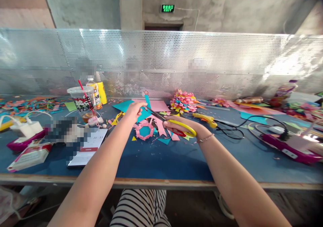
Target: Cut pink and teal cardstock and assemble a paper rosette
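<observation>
My left hand (136, 109) is closed on a narrow blue paper strip (147, 101), which sticks up past the fingertips. In my right hand (174, 122) are scissors (188, 128) with yellow and red handles, their dark blades pointing left toward the strip. Whether the blades touch the paper I cannot tell. Below the hands lies a ring of folded pink paper (144, 130). Blue paper (122, 106) and a pink sheet (158, 105) lie behind, with pink and yellow scraps around them. A multicoloured paper flower ball (183, 101) sits beyond my right hand.
On the left stand a plastic cup with a red straw (82, 102) and a bottle (93, 89), near a tablet-like screen (89, 146). Purple power strips (290, 148) with cables lie at both sides. A yellow-handled tool (205, 118) is right of centre. A perforated metal panel (161, 59) borders the back.
</observation>
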A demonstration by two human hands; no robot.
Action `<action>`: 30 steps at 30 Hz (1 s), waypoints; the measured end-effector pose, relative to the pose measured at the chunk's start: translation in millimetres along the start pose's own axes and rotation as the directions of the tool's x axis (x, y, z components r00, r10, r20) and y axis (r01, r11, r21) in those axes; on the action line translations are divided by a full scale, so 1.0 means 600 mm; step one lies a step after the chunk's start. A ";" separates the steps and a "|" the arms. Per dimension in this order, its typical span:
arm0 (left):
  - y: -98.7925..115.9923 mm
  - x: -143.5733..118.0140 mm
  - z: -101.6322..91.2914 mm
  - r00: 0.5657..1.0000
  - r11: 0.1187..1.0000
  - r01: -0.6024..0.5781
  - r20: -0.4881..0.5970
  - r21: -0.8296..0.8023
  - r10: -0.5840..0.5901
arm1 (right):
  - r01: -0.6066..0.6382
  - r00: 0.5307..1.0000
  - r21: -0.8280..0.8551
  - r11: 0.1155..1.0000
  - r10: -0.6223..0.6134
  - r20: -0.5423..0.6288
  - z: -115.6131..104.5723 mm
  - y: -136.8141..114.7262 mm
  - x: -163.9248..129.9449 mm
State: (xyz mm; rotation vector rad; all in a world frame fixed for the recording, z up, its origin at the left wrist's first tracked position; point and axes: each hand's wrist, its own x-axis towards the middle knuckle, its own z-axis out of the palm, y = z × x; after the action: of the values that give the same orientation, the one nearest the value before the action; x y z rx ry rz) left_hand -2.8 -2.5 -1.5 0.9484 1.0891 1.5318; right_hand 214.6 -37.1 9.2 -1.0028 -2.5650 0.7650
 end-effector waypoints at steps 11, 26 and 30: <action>-0.001 -0.004 0.003 0.999 0.999 0.035 0.015 -0.024 -0.034 | 0.022 0.999 -0.014 1.000 -0.022 0.033 0.001 0.007 0.003; -0.002 -0.005 0.005 0.999 1.000 0.025 0.029 -0.019 -0.024 | 0.017 0.999 -0.003 1.000 -0.017 0.043 0.004 0.018 0.004; -0.001 -0.005 0.004 0.999 0.999 0.028 0.026 -0.022 -0.027 | 0.020 0.998 -0.019 1.000 -0.019 0.056 0.003 0.015 0.003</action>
State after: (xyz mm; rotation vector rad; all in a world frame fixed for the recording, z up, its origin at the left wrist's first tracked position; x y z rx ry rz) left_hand 0.4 -5.1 -1.7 0.9314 1.0609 1.5027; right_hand 217.5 -30.9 2.7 -0.9744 -2.6305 0.7756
